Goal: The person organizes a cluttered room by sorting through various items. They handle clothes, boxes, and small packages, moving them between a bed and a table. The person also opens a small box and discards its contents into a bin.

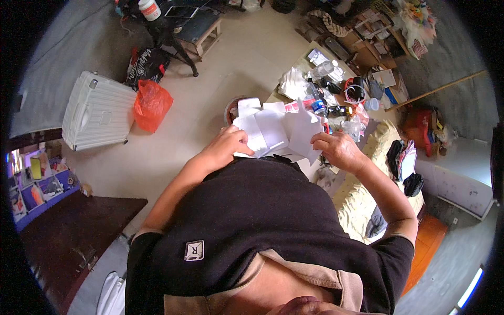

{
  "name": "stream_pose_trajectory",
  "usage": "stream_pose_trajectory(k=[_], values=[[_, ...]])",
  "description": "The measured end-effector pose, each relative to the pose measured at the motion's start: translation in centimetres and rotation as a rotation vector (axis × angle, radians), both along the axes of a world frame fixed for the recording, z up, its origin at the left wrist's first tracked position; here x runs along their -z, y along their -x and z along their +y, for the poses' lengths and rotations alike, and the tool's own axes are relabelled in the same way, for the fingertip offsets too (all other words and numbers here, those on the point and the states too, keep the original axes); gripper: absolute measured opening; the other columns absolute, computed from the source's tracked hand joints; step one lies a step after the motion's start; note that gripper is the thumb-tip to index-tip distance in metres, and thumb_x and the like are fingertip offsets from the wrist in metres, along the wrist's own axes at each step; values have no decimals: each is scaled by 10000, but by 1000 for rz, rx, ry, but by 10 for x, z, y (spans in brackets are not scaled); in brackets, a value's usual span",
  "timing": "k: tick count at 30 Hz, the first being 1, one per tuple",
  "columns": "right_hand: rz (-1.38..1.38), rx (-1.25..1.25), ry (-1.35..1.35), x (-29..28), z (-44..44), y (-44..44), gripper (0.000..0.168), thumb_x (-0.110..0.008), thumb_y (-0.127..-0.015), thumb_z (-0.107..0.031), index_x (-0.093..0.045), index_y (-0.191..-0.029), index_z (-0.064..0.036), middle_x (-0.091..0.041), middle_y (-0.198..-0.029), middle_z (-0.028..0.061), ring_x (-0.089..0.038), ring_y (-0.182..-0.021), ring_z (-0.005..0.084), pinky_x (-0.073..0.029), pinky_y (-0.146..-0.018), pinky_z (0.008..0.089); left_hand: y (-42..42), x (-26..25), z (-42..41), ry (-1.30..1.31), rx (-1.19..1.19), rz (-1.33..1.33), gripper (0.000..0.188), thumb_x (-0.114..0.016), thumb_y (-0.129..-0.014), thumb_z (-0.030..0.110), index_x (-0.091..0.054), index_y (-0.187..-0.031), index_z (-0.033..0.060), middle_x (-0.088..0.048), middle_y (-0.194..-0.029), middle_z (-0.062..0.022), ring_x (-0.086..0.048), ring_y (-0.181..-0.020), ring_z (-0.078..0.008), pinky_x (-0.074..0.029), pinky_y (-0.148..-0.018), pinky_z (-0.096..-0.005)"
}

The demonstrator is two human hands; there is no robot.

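My left hand [227, 145] rests at the left edge of several white paper sheets [271, 128], thumb and fingers pinched on it. At the right, my right hand [338, 151] pinches the edge of an upright, curled white sheet [304, 136]. The papers lie just beyond the black shirt front, partly overlapping, and what supports them is hidden. Past them, on a cluttered table, are a crumpled white bag [293, 83], a clear plastic bottle [325, 69] and a bottle with a blue label [319, 107].
A white ribbed suitcase [100, 112] and a red plastic bag [151, 105] stand on the floor at left. A round bin [230, 112] is beside the papers. At right are a bed or couch with a patterned cover [352, 197] and a wooden stick [437, 90].
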State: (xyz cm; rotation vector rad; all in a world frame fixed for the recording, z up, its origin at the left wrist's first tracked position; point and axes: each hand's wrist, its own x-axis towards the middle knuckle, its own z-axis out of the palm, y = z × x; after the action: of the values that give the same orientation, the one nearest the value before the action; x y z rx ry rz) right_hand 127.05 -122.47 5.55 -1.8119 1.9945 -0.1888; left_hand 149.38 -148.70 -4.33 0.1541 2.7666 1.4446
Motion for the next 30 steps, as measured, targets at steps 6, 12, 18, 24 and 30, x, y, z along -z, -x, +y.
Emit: stream_pose_trajectory(k=[6,12,18,24,30], values=[[-378,341,259,10,-3,16,222,-591,-749,78,-573,-938,-38,-647,-1076,83,-652,-925,272,-532,-724,339,3,-8,-12,109,-84,227,201,-683,-758,143,-731,-949,182,-624,-1041,-46,-550,-1060,-260,-381,-1021,-428],[-621,679,550,12,9,51,190,-547,-794,122,-579,-924,-12,-664,-1080,108,-624,-886,153,-499,-744,269,5,-64,-25,29,-293,402,211,-666,-774,65,-723,-972,111,-683,-1076,-43,-608,-1039,-226,-404,-1013,-443],[-704,1039,1018,12,-4,29,121,-581,-913,-30,-590,-1032,-14,-657,-1079,121,-592,-794,112,-497,-635,248,1,-87,-39,310,-482,636,195,-687,-758,133,-727,-949,126,-685,-1080,-43,-609,-1037,-219,-411,-999,-449],[-368,852,1388,-53,-34,-2,110,-590,-914,-45,-542,-1009,-17,-655,-1071,218,-613,-736,151,-513,-615,276,2,-96,-36,599,-308,583,188,-583,-805,165,-714,-939,151,-668,-1101,2,-592,-1045,-188,-420,-986,-414],[39,335,937,-67,-100,-57,121,-652,-797,0,-617,-913,-6,-681,-1042,204,-705,-849,281,-568,-726,333,17,-91,-22,610,-218,640,212,-616,-752,143,-697,-947,158,-650,-1053,-8,-585,-1022,-193,-448,-923,-396]])
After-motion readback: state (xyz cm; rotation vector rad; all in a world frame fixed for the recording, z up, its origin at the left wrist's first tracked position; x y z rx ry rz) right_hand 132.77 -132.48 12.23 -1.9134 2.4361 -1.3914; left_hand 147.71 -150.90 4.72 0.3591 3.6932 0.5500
